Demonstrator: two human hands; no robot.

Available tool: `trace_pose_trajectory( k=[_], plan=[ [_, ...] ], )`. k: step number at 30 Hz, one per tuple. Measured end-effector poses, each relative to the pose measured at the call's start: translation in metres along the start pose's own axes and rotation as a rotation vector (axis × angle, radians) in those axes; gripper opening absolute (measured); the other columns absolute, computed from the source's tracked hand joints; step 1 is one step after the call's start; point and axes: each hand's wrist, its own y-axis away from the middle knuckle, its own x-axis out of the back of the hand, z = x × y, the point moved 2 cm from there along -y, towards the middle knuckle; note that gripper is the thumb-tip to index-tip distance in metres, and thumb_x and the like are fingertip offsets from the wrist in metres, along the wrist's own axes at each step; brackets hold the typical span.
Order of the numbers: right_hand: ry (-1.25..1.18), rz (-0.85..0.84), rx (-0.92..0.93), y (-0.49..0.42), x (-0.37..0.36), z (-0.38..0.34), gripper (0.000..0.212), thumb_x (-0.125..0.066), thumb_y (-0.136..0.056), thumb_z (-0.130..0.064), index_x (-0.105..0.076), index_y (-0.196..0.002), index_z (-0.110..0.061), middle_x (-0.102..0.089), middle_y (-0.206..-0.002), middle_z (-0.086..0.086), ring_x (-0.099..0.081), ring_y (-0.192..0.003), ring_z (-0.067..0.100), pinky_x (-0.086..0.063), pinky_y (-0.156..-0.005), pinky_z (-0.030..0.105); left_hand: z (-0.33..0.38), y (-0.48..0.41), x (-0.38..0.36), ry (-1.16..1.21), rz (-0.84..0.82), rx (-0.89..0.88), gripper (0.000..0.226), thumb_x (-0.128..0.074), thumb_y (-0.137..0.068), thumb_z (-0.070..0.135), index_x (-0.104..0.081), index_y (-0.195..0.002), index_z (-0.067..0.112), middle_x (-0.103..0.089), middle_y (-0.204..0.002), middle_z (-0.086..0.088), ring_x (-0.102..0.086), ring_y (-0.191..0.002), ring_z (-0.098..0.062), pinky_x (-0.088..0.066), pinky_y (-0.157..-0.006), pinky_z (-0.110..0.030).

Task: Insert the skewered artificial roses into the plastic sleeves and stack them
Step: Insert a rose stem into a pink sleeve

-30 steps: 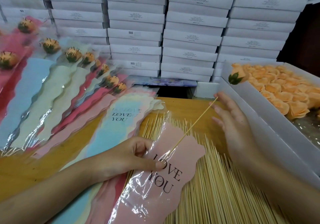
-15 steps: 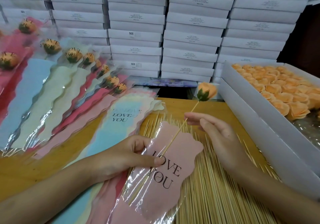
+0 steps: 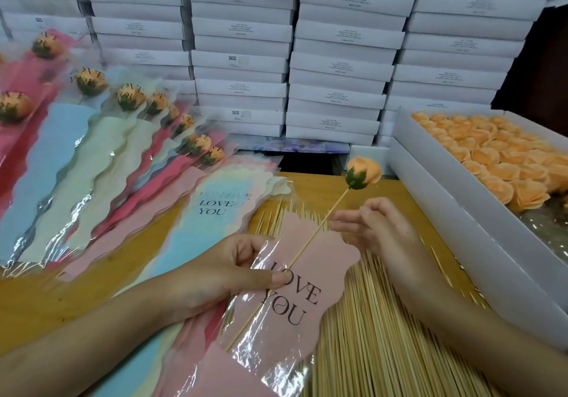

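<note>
Peach artificial rose [image 3: 365, 171] on a bamboo skewer [image 3: 310, 243], partly fed into a pink sleeve [image 3: 335, 258] printed LOVE YOU. Skewer pinched at mid-length by the fingertips of the right hand [image 3: 381, 230], bloom clear of the sleeve's scalloped far edge and raised above the wooden counter [image 3: 92, 292]. Lower end of the stick visible under the clear plastic front, near the left wrist.

Pink sleeve gripped by the left hand [image 3: 221, 273], thumb pressed on the clear front beside the lettering, fingers curled behind.

Beneath the sleeve and to its right, a thick bed of bare skewers [image 3: 384, 335] spread across the near counter. Under the left hand, a pile of empty sleeves [image 3: 215, 221] in blue, cream and pink, the top one also marked LOVE YOU.

Far left, a fanned row of filled sleeves [image 3: 61, 157], overlapped one on another, each with a peach bloom at its far end. Right, an open white box [image 3: 445, 218] packed with loose peach blooms. Far side, closed white boxes [image 3: 338, 68] stacked in tall columns, some labelled SGS.
</note>
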Motion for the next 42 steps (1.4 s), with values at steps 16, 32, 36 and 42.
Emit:
trace_pose_trajectory(
  k=[16,32,36,42],
  plan=[
    [-0.133,0.319,-0.016,-0.011,0.021,0.010,0.030,-0.052,-0.100,-0.022,-0.051,-0.129,-0.030,-0.062,-0.126,-0.007,-0.070,-0.088,0.004,-0.051,-0.059,0.018,0.002,0.001,-0.002,0.001,-0.016,0.079,0.016,-0.074,-0.082,0.016,-0.074,-0.093,0.005,-0.073,-0.092,-0.015,-0.070,-0.078,-0.020,-0.055,-0.074,-0.027],
    [0.091,0.128,0.043,-0.001,0.011,0.006,0.013,-0.053,-0.098,-0.024,-0.066,-0.100,-0.024,-0.072,-0.094,-0.018,-0.067,-0.086,-0.002,-0.048,-0.070,0.022,0.000,0.001,-0.001,-0.050,0.059,0.069,0.029,-0.076,-0.076,0.023,-0.072,-0.090,-0.002,-0.066,-0.085,-0.026,-0.058,-0.073,-0.026,-0.046,-0.072,-0.035],
    [0.097,0.113,0.046,-0.001,0.011,0.005,0.011,-0.055,-0.097,-0.021,-0.066,-0.099,-0.022,-0.072,-0.092,-0.013,-0.067,-0.084,0.000,-0.050,-0.071,0.022,0.000,0.001,-0.001,-0.063,0.046,0.065,0.025,-0.075,-0.078,0.021,-0.073,-0.092,0.001,-0.071,-0.094,-0.020,-0.063,-0.081,-0.023,-0.050,-0.076,-0.028],
    [0.102,0.055,0.065,0.002,0.008,0.002,0.009,-0.054,-0.097,-0.017,-0.064,-0.098,-0.017,-0.073,-0.092,-0.009,-0.066,-0.083,0.001,-0.054,-0.072,0.018,-0.001,0.001,0.000,-0.018,0.026,0.049,0.006,-0.072,-0.085,0.013,-0.075,-0.090,0.010,-0.073,-0.089,-0.009,-0.068,-0.072,-0.013,-0.052,-0.065,-0.018]
  ],
)
